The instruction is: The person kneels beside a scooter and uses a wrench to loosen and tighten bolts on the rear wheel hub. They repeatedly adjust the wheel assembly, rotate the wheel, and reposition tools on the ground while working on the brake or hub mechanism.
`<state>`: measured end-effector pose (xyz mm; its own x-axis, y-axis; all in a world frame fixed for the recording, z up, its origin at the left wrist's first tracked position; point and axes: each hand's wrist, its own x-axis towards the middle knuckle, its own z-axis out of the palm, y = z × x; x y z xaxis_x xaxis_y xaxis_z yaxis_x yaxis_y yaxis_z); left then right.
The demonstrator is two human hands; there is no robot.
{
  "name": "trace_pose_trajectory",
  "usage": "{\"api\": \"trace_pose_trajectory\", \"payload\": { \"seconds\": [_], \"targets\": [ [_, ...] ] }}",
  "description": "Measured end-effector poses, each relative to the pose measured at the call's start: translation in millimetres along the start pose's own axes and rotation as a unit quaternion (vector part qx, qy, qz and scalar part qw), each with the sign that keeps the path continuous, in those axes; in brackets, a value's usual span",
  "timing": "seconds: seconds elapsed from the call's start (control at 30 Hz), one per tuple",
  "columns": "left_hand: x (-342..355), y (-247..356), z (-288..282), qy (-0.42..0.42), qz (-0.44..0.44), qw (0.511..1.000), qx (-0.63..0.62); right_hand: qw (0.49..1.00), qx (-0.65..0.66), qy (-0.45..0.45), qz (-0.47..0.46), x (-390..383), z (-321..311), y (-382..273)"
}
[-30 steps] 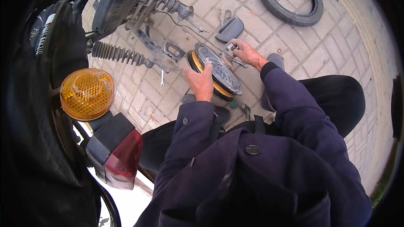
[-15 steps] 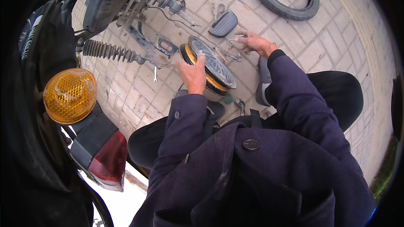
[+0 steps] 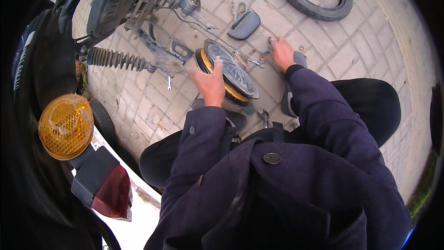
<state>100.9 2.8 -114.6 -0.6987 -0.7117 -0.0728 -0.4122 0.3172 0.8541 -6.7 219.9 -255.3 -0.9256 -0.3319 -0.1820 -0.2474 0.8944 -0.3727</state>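
Left hand [image 3: 210, 83] stays flat on the black-and-yellow round drum [image 3: 229, 71]; right hand [image 3: 281, 53] has shifted onto paving, fingers spread by the metal spanner [image 3: 252, 60]

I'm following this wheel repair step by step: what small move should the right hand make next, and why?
Probably close the right hand on the small metal wrench lying on the paving beside it. The left hand rests on the round black wheel with its orange rim, steadying it, so the right is free to pick up a tool.
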Motion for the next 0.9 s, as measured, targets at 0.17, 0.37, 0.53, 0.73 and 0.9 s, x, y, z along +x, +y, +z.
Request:
{"api": "trace_pose_trajectory", "payload": {
  "seconds": [0.17, 0.37, 0.53, 0.73, 0.9],
  "targets": [
    [-1, 3, -1, -0.006, -0.002, 1.0, -0.026, 0.997, -0.063, -0.039, -0.006, 10, 9, 7],
    [-1, 3, 0, -0.014, -0.006, 0.999, -0.048, 0.997, -0.016, 0.036, 0.061, 14, 9, 17],
    [2, -3, 1, -0.002, -0.017, 1.0, -0.025, 0.996, -0.076, 0.023, -0.043, 30, 15, 19],
    [4, -10, 0, 0.005, -0.006, 1.0, 0.022, 0.998, -0.059, -0.007, 0.002, 36, 17, 27],
    [0, -5, -1, -0.002, -0.005, 1.0, 0.016, 0.997, -0.054, 0.055, 0.0, 23, 20, 23]
  ]
}}
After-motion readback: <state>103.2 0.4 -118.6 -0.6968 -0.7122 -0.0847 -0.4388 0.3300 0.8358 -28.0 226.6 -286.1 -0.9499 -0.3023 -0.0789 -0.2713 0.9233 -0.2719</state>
